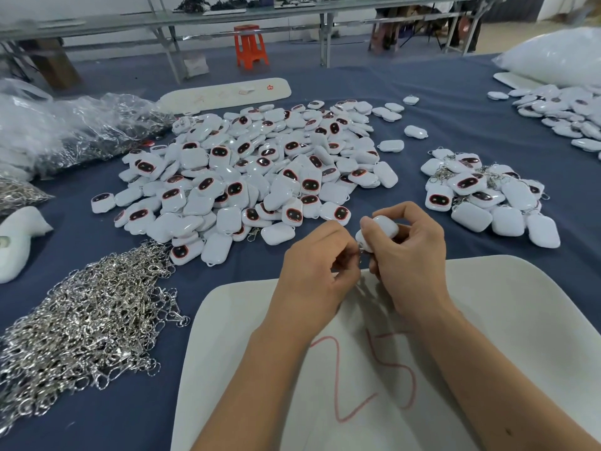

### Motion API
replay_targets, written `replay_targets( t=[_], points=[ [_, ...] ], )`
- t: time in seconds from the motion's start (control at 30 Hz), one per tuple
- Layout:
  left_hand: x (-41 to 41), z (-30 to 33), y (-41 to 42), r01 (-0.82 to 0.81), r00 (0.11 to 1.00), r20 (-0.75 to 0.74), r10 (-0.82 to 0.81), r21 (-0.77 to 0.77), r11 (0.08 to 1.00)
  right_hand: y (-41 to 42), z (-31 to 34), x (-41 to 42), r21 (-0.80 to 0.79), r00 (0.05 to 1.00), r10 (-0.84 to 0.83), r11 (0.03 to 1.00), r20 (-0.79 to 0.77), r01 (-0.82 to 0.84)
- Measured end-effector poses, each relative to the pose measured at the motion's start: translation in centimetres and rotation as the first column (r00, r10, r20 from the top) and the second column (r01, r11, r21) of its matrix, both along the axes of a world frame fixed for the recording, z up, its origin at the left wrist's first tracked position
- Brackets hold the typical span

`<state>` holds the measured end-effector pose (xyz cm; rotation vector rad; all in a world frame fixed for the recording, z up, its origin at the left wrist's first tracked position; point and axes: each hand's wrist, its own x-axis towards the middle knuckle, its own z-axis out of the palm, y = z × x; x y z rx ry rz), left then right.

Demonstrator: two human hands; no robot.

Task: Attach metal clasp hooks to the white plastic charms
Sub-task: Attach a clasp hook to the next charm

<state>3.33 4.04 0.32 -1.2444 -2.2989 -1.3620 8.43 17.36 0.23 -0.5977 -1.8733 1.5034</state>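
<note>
A single head-worn, wide-angle view was provided, directed forward and down from close above the near table [227, 402] edge; far benches [227, 17] were taken in too.

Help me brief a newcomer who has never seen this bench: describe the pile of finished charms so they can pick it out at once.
Start at the white board with red marks under the person's hands, then look beyond its far right corner on the blue cloth. The small heap of white charms there is the one. Unlike the big central heap, its charms have metal clasp hooks among them.
</note>
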Motion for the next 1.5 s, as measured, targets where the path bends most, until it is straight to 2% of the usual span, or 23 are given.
replay_targets(
  t=[0.33, 0.53, 0.77, 0.87, 1.0, 1.1, 1.33, 1.5],
  points=[
    [0.5, -0.2, 0.3, -0.064, 0.998, -0.028, 0.064, -0.025, 0.998, -0.2, -0.1, 0.0, 0.074, 0.998, -0.066, 0.995, 0.020, 0.065],
    [0.8, -0.6, 0.5, -0.146, 0.988, 0.051, 0.148, -0.040, 0.988, -0.7, -0.2, 0.0, 0.197, 0.996, -0.085, 0.976, -0.038, 0.091],
    [0.9, -0.5, 0.5, -0.244, 0.941, 0.232, 0.248, -0.049, 0.969, -1.2, -0.2, 0.1, 0.289, 0.994, 0.020, 0.957, -0.108, 0.012],
    [0.9, -0.4, 0.3, -0.260, 0.933, 0.250, 0.259, -0.027, 0.965, -1.3, -0.1, 0.1, 0.217, 0.991, 0.067, 0.975, -0.113, -0.041],
    [0.5, 0.0, 0.2, -0.181, 0.973, 0.152, 0.176, 0.017, 0.983, -1.0, 0.0, 0.1, -0.074, 0.977, 0.099, 0.991, -0.187, -0.114],
    [0.4, 0.0, 0.1, -0.118, 0.983, 0.150, 0.108, 0.060, 0.991, -0.6, -0.1, -0.1, -0.204, 0.971, 0.089, 0.970, -0.223, -0.136],
    [-0.2, -0.3, -0.4, -0.148, 0.980, 0.144, 0.134, 0.086, 0.985, -0.7, -0.2, -0.3, -0.259, 0.964, 0.114, 0.949, -0.239, -0.177],
    [-0.2, -0.3, -0.4, -0.158, 0.976, 0.163, 0.147, 0.056, 0.986, -0.7, 0.1, -0.1, -0.228, 0.958, 0.139, 0.953, -0.252, -0.198]
  ],
)
